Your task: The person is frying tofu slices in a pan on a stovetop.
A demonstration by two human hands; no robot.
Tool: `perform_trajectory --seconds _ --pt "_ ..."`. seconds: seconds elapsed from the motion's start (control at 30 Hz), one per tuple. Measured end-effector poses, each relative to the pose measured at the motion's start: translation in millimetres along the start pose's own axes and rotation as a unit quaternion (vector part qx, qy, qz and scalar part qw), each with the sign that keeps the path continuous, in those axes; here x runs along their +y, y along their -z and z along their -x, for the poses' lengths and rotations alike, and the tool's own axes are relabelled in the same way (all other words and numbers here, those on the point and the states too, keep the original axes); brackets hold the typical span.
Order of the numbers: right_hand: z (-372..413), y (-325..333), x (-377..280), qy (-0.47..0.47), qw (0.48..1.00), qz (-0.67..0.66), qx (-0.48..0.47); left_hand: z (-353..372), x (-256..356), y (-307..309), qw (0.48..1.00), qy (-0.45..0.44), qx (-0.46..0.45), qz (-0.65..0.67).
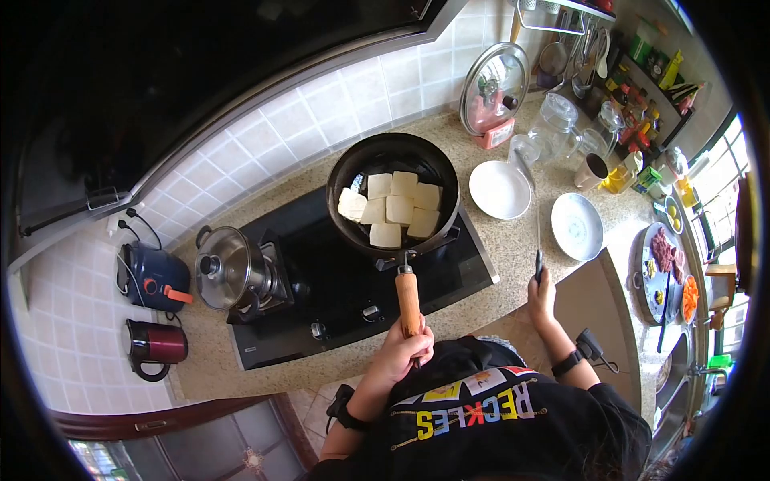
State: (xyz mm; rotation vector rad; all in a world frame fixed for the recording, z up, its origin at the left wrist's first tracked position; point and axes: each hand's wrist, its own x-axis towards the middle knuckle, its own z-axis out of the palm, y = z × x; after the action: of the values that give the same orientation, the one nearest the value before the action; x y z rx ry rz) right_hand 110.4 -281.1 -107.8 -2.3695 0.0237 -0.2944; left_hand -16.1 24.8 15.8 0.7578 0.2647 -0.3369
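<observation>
My left hand is closed around the wooden handle of a black frying pan. The pan sits over the hob's right side, holding several pale, flat tofu slices, some overlapping. My right hand grips the black handle of a long, thin metal utensil, pointing away from me between a white plate and a white bowl. It looks like a spatula, but its far end is hard to make out against the counter and glassware.
A lidded glass-topped pot stands on the left of the black hob. An upright pan lid, glass jugs and bottles stand at the back right. Cut meat lies on a round board at right.
</observation>
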Motion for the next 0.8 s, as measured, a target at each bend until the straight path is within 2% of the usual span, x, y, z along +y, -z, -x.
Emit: perform_trajectory --seconds 0.07,0.1,0.13,0.2,0.27,0.3,0.5,0.57,0.7,0.77,0.8 --pt "-14 25 -32 -0.022 0.996 -0.085 -0.005 0 -5 1 1.000 -0.001 0.004 -0.011" --pt "-17 39 -61 -0.056 0.975 -0.213 -0.014 0 -7 3 1.000 0.000 0.004 -0.010" --pt "-22 46 -66 -0.051 0.959 -0.277 -0.021 1 -11 4 1.000 -0.001 0.007 -0.020" --pt "-32 65 -94 -0.044 0.964 -0.262 -0.021 2 -16 7 0.999 -0.001 0.009 -0.030" --pt "-42 77 -101 0.018 0.988 -0.154 0.001 2 -19 9 0.998 0.011 0.026 -0.064" --pt "-47 79 -103 0.081 0.989 -0.112 0.043 2 -19 9 0.998 0.011 0.025 -0.063" --pt "-44 89 -133 0.050 0.987 -0.147 -0.047 -7 -18 10 0.997 0.059 0.014 0.040" --pt "-43 90 -139 0.054 0.987 -0.141 -0.057 -10 -17 10 0.992 0.033 -0.041 0.116" --pt "-43 97 -142 0.063 0.986 -0.131 -0.076 -10 -24 8 0.995 0.007 -0.023 0.098" --pt "-46 104 -146 0.072 0.988 -0.111 -0.080 -10 -37 18 0.999 0.018 0.027 0.008" --pt "-46 107 -148 0.078 0.989 -0.091 -0.084 -9 -35 18 0.999 0.019 0.026 0.007"
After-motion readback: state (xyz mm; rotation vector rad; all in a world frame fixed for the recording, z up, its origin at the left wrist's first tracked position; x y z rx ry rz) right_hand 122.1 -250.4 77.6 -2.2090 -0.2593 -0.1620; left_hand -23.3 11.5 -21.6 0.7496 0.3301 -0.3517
